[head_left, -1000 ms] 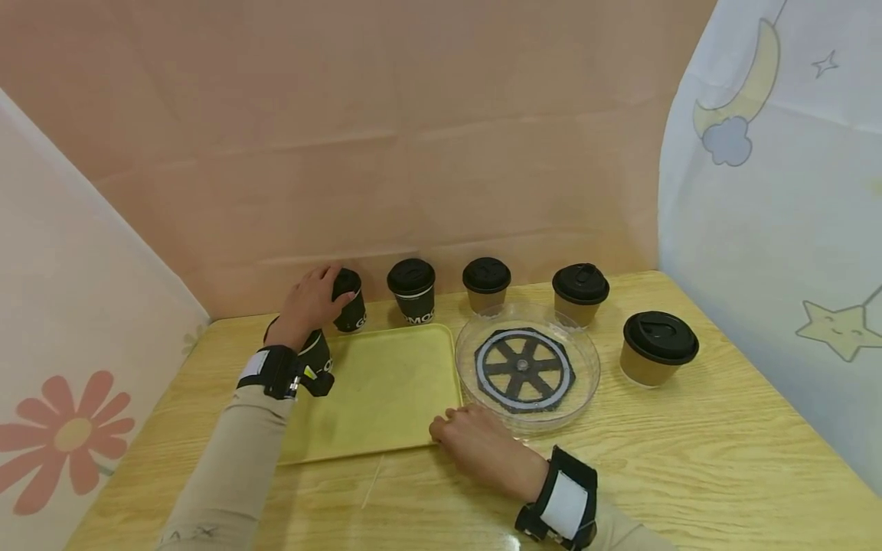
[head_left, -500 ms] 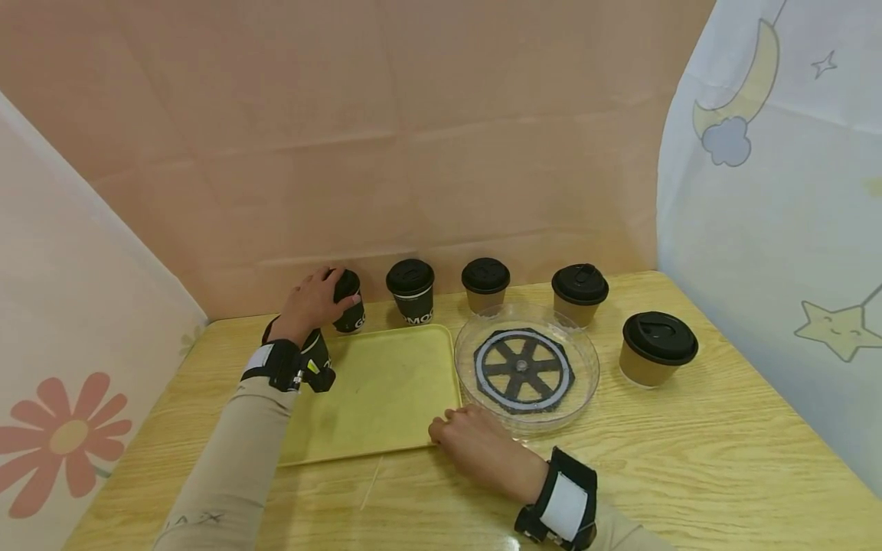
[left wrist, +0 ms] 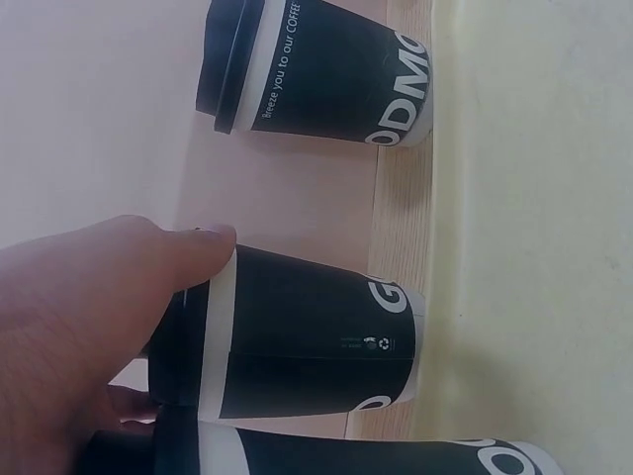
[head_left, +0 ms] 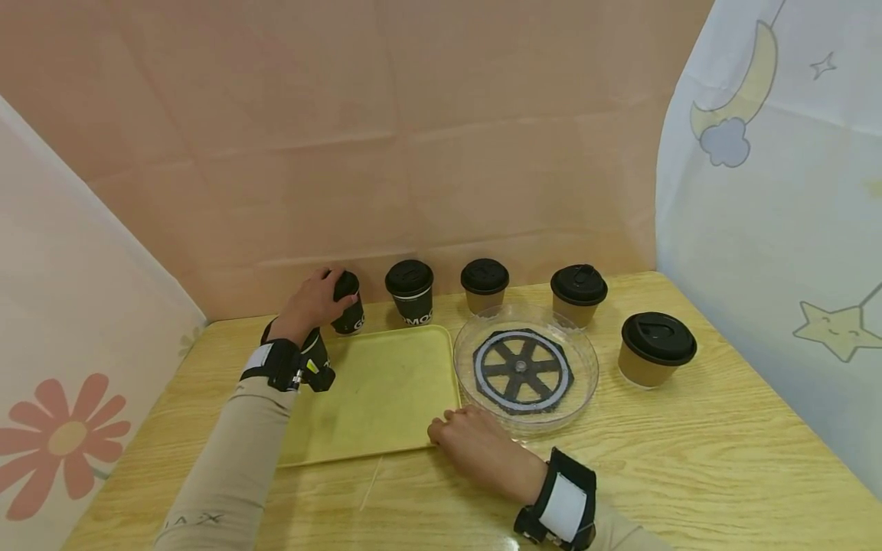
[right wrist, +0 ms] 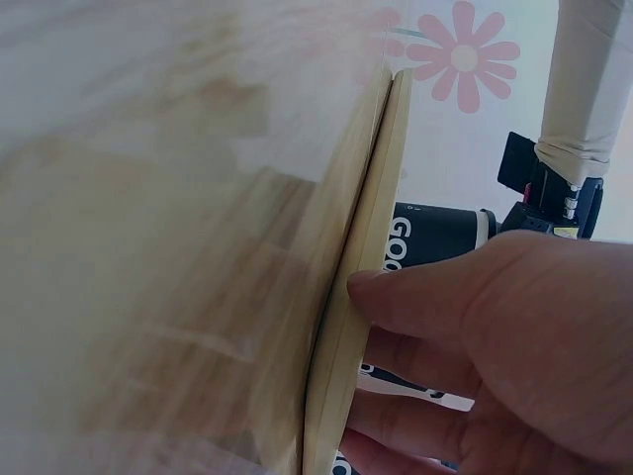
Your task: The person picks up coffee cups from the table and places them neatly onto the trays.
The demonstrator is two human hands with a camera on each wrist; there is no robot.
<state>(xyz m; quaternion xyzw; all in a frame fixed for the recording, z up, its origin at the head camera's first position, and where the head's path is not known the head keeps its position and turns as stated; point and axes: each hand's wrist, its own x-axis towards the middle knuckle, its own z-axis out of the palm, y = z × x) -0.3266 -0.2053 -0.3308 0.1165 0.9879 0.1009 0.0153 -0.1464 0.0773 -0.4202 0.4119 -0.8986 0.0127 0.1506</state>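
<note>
Hold the cup [head_left: 351,315] level, left hand [head_left: 308,308] curled round its lid [left wrist: 178,361], right hand [head_left: 478,448] pinching the tray's edge [right wrist: 336,368] steady.

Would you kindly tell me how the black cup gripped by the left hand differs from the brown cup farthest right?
The black cup carries white lettering; the brown cup shows none. The black cup looks slimmer, the brown cup squatter. The left hand grips the black cup near its top, while no hand touches the brown cup. Both stand upright with black lids.
</note>
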